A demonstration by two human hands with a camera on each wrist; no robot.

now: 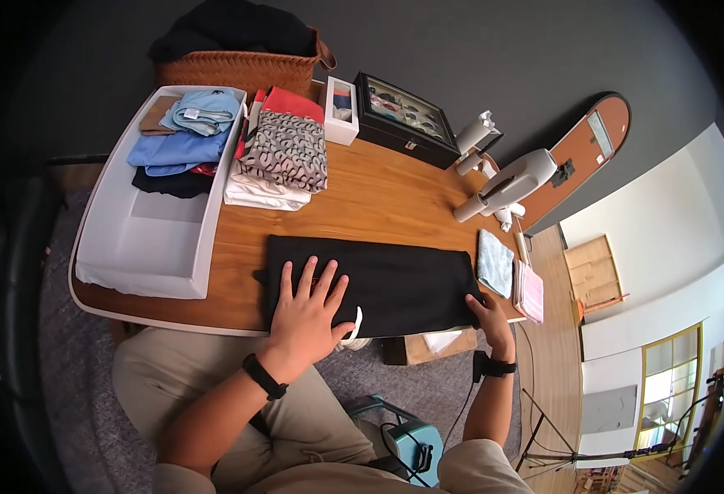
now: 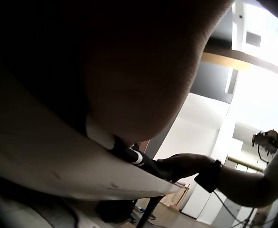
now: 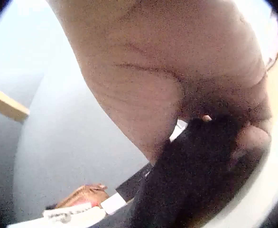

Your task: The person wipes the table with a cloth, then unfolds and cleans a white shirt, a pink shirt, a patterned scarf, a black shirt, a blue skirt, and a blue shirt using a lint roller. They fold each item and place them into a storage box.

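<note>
A black folded garment (image 1: 403, 284) lies flat along the front edge of the wooden table. My left hand (image 1: 306, 317) rests on its left part, fingers spread and straight, with a bit of red print showing between them. Beside the left thumb is a small white strip (image 1: 358, 322) at the garment's front edge. At the other end, my right hand (image 1: 492, 319) pinches the garment's right edge between thumb and fingers. From the right wrist view, the black cloth (image 3: 191, 171) runs between the thumb and the curled fingers. The left palm fills much of the left wrist view, which is dark.
A white box (image 1: 144, 255) with folded clothes stands at the left, next to a stack of folded clothes (image 1: 284, 152). Behind are a woven basket (image 1: 238, 74) and a black display case (image 1: 407, 119). A grey handheld appliance (image 1: 514, 183) and small folded cloths (image 1: 494, 262) sit at the right.
</note>
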